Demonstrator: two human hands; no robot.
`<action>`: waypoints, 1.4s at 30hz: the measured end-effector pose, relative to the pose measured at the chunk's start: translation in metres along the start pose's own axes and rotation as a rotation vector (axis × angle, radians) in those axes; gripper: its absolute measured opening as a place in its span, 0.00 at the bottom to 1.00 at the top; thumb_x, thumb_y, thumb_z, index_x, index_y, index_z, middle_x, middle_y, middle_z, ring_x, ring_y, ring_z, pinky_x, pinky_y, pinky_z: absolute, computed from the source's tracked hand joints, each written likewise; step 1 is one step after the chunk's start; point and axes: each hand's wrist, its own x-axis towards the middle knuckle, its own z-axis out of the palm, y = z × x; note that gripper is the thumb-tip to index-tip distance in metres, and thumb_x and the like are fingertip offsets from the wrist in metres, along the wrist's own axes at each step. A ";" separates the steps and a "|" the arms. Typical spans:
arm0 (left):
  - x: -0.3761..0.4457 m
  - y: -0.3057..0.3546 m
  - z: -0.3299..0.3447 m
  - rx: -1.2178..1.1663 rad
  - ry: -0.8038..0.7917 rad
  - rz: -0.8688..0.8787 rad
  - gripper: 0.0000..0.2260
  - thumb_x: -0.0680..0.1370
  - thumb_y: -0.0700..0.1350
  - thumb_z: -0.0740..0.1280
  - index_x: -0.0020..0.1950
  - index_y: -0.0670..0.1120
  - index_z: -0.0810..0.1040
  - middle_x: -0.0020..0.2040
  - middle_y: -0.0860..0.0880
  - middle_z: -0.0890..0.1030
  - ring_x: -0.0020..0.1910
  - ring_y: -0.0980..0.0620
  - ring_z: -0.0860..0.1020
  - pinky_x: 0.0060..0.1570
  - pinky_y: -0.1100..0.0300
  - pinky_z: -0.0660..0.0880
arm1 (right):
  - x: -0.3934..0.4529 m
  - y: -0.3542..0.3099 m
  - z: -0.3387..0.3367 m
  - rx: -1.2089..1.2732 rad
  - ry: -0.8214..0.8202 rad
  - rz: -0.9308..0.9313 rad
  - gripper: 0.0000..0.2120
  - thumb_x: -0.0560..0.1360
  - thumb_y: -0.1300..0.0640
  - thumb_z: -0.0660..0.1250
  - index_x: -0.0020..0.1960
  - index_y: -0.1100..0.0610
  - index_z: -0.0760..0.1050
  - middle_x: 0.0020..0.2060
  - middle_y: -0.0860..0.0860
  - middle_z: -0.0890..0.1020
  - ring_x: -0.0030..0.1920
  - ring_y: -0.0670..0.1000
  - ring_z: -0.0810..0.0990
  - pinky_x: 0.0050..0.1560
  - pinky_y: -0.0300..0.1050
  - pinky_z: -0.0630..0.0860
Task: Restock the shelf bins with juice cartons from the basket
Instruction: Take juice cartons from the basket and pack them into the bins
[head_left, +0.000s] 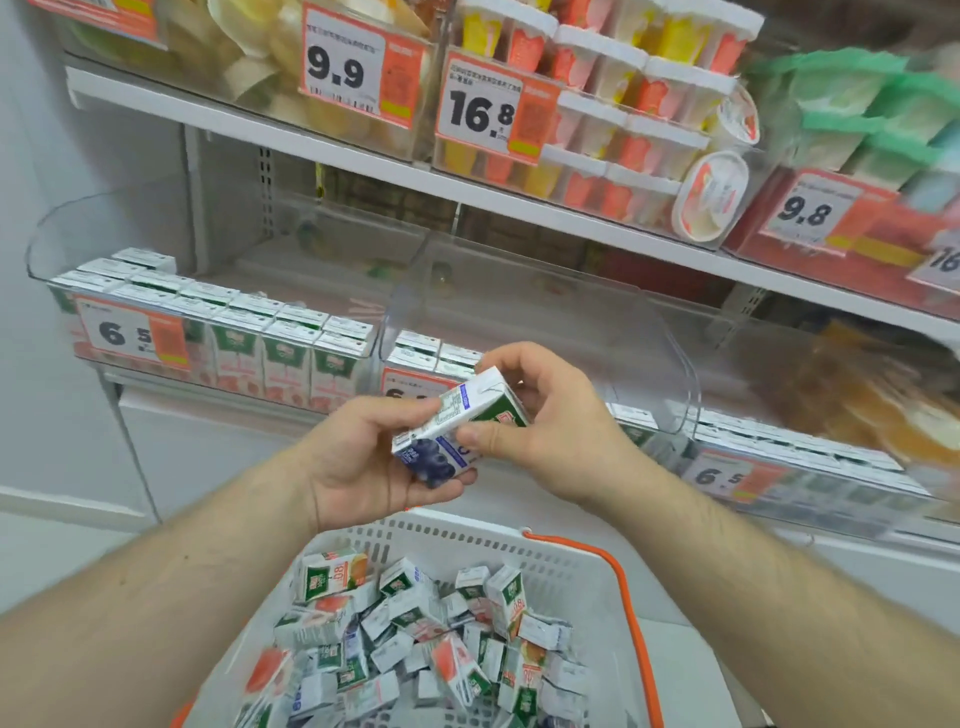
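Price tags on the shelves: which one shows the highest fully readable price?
The 16.8 tag on the upper shelf's cup bin; the other fully readable tags, 9.9 and 9.8, show lower prices.

The held carton is white and green with a blue panel showing dark blueberries. The basket is white, latticed with small slots, its handle orange. Loose cartons inside are green and white with orange or red fruit prints (a few blue). Price tags are white with black numerals and orange blocks. The shelf is white.
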 end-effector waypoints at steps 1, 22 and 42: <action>0.005 -0.005 0.009 -0.025 -0.001 0.012 0.13 0.65 0.45 0.68 0.43 0.41 0.86 0.42 0.37 0.82 0.36 0.41 0.83 0.34 0.56 0.82 | -0.005 0.004 -0.008 0.047 0.015 0.011 0.24 0.62 0.59 0.78 0.54 0.47 0.74 0.53 0.56 0.81 0.48 0.54 0.82 0.52 0.57 0.81; 0.146 -0.052 0.188 0.416 0.226 0.183 0.23 0.83 0.61 0.51 0.56 0.46 0.77 0.41 0.47 0.84 0.31 0.49 0.78 0.31 0.59 0.71 | -0.044 0.097 -0.186 0.619 0.577 0.271 0.05 0.77 0.68 0.66 0.50 0.63 0.78 0.40 0.56 0.84 0.39 0.54 0.83 0.43 0.50 0.83; 0.197 -0.084 0.161 1.748 0.473 0.653 0.17 0.74 0.66 0.65 0.54 0.56 0.73 0.53 0.58 0.79 0.56 0.55 0.74 0.45 0.59 0.63 | 0.061 0.184 -0.253 -0.360 -0.074 0.454 0.10 0.70 0.69 0.70 0.45 0.56 0.84 0.30 0.48 0.81 0.35 0.50 0.78 0.38 0.44 0.75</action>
